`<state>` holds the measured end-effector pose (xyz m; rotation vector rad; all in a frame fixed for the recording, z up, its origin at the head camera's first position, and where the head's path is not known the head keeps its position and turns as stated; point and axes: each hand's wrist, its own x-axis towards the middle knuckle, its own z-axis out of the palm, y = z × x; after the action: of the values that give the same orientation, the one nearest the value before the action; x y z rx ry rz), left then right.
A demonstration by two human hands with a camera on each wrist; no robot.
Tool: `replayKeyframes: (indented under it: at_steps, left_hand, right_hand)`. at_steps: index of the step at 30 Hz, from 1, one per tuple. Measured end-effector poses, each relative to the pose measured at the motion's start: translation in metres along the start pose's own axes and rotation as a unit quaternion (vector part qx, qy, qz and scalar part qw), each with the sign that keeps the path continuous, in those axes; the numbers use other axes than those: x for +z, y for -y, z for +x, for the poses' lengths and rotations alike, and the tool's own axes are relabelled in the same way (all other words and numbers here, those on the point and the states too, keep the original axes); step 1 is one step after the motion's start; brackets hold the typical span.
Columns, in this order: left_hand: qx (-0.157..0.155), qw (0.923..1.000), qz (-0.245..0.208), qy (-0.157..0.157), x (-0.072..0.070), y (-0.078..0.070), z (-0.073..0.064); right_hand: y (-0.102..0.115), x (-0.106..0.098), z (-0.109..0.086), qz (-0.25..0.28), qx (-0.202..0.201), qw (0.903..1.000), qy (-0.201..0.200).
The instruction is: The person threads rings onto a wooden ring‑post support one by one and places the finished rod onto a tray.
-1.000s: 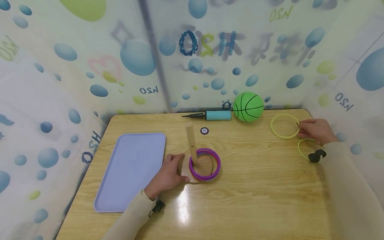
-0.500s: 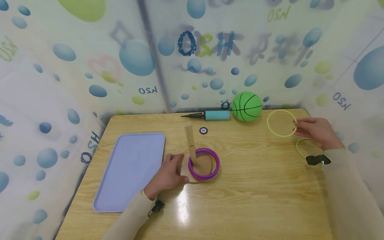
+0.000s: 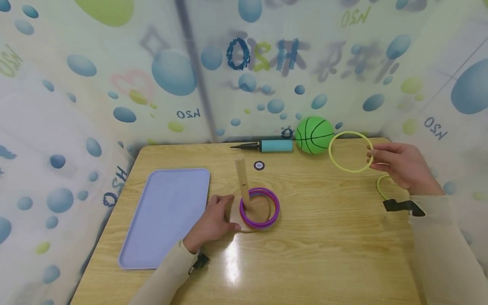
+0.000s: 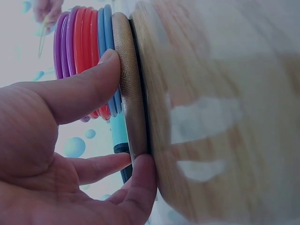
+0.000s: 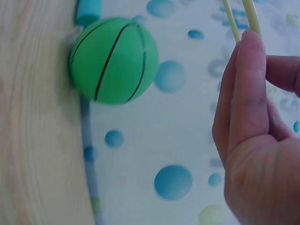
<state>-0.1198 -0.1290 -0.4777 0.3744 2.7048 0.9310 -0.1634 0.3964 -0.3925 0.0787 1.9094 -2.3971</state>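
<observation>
A wooden peg (image 3: 242,180) rises from a round wooden base (image 3: 261,208) on the table. Stacked purple (image 4: 63,47), red (image 4: 86,40) and blue rings (image 4: 108,33) lie around the peg. My left hand (image 3: 213,222) holds the near left edge of the base, thumb and fingers spread along its rim. Up at the right, my right hand (image 3: 404,169) pinches a yellow ring (image 3: 351,170), raised off the table beside the ball. Another yellow ring (image 3: 378,189) lies below that hand, partly hidden by the hand and wrist strap.
A lilac tray (image 3: 167,212) lies left of the base. Along the back edge are a blue hand pump (image 3: 276,146) and a green ball (image 3: 314,135). A small dark round disc (image 3: 259,165) lies behind the peg. Patterned walls (image 3: 213,101) enclose the wooden table (image 3: 324,254).
My right hand has lifted the yellow ring and carried it slightly left, and the ring now overlaps the ball's edge in view. My left hand and the base stay put.
</observation>
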Motion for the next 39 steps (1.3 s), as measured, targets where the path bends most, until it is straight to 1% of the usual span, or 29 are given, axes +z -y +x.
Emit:
replayKeyframes:
  at_steps: [2, 4, 7, 11, 14, 17, 19, 23, 25, 29, 35, 39]
  left_hand:
    - [-0.002, 1.0, 0.0, 0.002, 0.0, 0.0, 0.0]
    - [-0.003, 1.0, 0.001, 0.004, 0.0, 0.0, 0.001]
    - [-0.005, 1.0, 0.002, 0.005, 0.0, 0.0, 0.001]
    - [-0.006, 1.0, 0.003, 0.005, 0.0, 0.001, 0.002]
    - [-0.004, 1.0, 0.004, 0.003, 0.0, 0.001, 0.002]
    - [-0.002, 1.0, 0.003, 0.002, 0.0, 0.001, 0.002]
    - [-0.001, 1.0, 0.002, 0.001, 0.0, 0.001, 0.002]
    - [0.002, 1.0, 0.002, 0.0, 0.0, 0.001, 0.003]
    - [0.004, 1.0, 0.003, -0.002, 0.0, 0.0, 0.003]
    - [0.005, 1.0, 0.006, -0.005, -0.001, 0.0, 0.002]
    - [0.004, 0.9999, 0.009, -0.005, -0.001, 0.0, 0.001]
    - [0.004, 0.9999, 0.007, -0.005, -0.001, 0.0, 0.001]
  right_hand:
    - [0.004, 0.011, -0.002, 0.016, -0.013, 0.9996, 0.019]
    - [0.008, 0.023, -0.004, 0.019, -0.029, 0.999, 0.028]
    - [0.014, 0.04, -0.007, 0.044, -0.053, 0.996, 0.056]
    - [0.02, 0.063, -0.013, 0.074, -0.089, 0.9883, 0.099]
    - [0.023, 0.082, -0.016, 0.08, -0.117, 0.9837, 0.11]
    - [0.024, 0.101, -0.017, 0.088, -0.14, 0.9802, 0.109]
    - [0.024, 0.114, -0.018, 0.103, -0.153, 0.9763, 0.114]
    - [0.023, 0.138, -0.019, 0.127, -0.168, 0.9665, 0.147]
    - [0.022, 0.15, -0.019, 0.134, -0.17, 0.962, 0.166]
    - [0.018, 0.177, -0.018, 0.134, -0.158, 0.9591, 0.193]
    - [0.0, 0.212, -0.014, 0.131, -0.108, 0.9632, 0.209]
    - [-0.012, 0.229, -0.009, 0.114, -0.08, 0.9679, 0.209]
